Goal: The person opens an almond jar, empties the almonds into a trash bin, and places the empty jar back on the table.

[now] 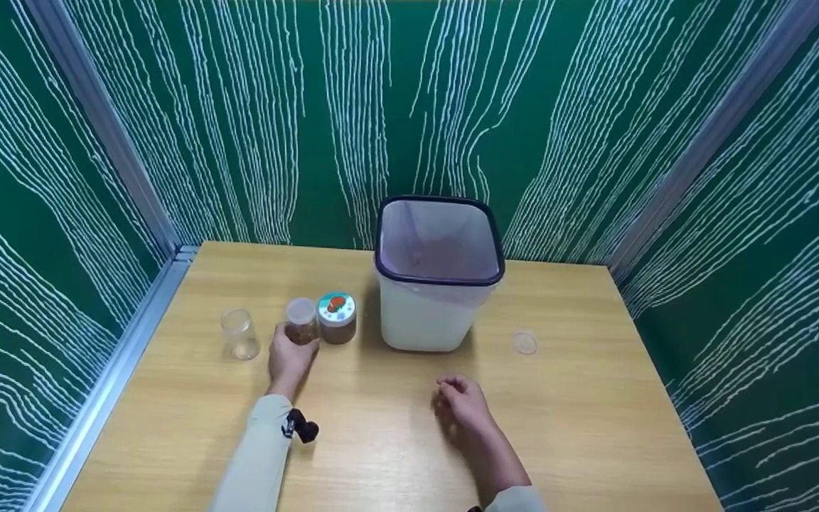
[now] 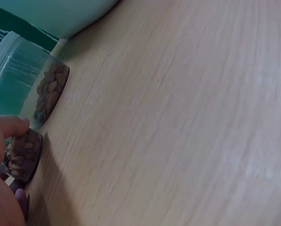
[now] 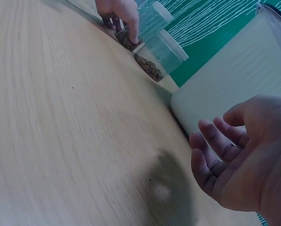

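Note:
My left hand (image 1: 291,359) grips a clear lidded jar (image 1: 301,313) low around its sides, thumb and fingers on opposite sides. Brown almond-like nuts (image 2: 23,155) fill the bottom of that jar. Right beside it stands a second, wider jar (image 1: 337,327) with a picture lid (image 1: 337,306), also part filled with brown nuts (image 2: 52,92). Over the table in front of the white bin, my right hand (image 1: 465,402) hovers with loosely curled fingers (image 3: 220,136) and nothing in them.
A tall white bin (image 1: 424,320) with a black rim and a liner bag stands at the back middle. Left of the jars is a clear lidless jar (image 1: 240,334). A clear round lid (image 1: 525,342) lies flat to the right of the bin. Green patterned walls (image 1: 352,107) enclose the wooden table (image 1: 594,412).

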The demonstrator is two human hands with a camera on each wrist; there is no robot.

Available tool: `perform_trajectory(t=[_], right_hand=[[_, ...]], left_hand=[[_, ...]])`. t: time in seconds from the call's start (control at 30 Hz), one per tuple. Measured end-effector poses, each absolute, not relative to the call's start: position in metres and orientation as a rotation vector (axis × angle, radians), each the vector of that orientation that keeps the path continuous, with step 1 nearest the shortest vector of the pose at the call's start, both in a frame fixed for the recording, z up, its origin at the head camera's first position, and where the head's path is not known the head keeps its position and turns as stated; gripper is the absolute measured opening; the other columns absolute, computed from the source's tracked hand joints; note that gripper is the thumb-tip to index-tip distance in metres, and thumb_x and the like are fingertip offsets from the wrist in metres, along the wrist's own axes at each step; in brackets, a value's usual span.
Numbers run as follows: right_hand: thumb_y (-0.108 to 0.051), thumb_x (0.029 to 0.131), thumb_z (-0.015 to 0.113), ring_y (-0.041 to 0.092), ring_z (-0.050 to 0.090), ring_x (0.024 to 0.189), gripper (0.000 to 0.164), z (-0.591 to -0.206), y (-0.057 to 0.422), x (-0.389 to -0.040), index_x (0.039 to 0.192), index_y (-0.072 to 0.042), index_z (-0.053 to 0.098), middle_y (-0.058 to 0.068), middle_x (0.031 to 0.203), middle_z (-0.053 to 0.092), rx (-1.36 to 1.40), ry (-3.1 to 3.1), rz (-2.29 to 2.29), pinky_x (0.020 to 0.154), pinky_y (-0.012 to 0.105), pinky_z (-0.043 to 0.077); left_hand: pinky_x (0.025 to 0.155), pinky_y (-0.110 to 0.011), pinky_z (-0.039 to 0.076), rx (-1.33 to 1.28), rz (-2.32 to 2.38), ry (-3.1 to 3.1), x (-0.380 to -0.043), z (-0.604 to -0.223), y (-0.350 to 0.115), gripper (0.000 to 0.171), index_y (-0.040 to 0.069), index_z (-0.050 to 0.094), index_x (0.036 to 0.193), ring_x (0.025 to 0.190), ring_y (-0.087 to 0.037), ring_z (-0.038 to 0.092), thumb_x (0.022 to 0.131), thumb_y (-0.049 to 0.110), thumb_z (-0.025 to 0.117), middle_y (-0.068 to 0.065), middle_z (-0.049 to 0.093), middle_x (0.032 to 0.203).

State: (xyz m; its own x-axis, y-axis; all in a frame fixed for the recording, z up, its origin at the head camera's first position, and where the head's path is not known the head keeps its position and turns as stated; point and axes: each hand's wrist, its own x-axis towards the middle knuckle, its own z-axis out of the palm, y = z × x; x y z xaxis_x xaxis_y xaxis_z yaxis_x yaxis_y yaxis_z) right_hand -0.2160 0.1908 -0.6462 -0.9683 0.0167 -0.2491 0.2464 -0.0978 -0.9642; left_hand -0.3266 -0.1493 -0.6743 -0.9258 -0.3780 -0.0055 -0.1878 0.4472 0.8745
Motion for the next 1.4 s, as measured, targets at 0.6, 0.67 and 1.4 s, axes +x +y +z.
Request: perform_trajectory(t=[0.6, 0.67, 1.4], right_hand=[[-0.003, 0.098, 0.049, 0.029, 0.06, 0.083, 0.023, -0.64, 0.192, -0.206, 0.112, 0.015, 0.054, 0.017, 0.094, 0.06, 0.215, 2.157, -2.077, 0.077, 0.041, 0.052], [-0.003, 0.098, 0.049, 0.03, 0.06, 0.084, 0.022, -0.637, 0.192, -0.207, 0.112, 0.014, 0.055, 0.016, 0.094, 0.061, 0.214, 2.161, -2.076, 0.077, 0.042, 0.052], [-0.008, 0.097, 0.052, 0.032, 0.061, 0.086, 0.023, -0.624, 0.193, -0.197, 0.111, 0.01, 0.058, 0.013, 0.093, 0.064, 0.212, 2.235, -2.077, 0.078, 0.044, 0.052]], left_hand=[[0.097, -0.046, 0.042, 0.474, -1.5, -2.328, -0.288, -0.666, -0.14, 0.06, 0.012, 0.055, 0.124, 0.112, -0.03, 0.058, 0.073, 0.021, 0.084, -0.013, 0.061, 0.122], [0.096, -0.046, 0.043, 0.437, -1.511, -2.304, -0.283, -0.662, -0.137, 0.057, 0.013, 0.056, 0.121, 0.11, -0.03, 0.058, 0.072, 0.019, 0.085, -0.012, 0.061, 0.121], [0.09, -0.045, 0.044, -0.053, -1.554, -2.26, -0.234, -0.641, -0.083, 0.056, 0.013, 0.06, 0.116, 0.102, -0.02, 0.056, 0.067, 0.01, 0.089, -0.001, 0.061, 0.109]])
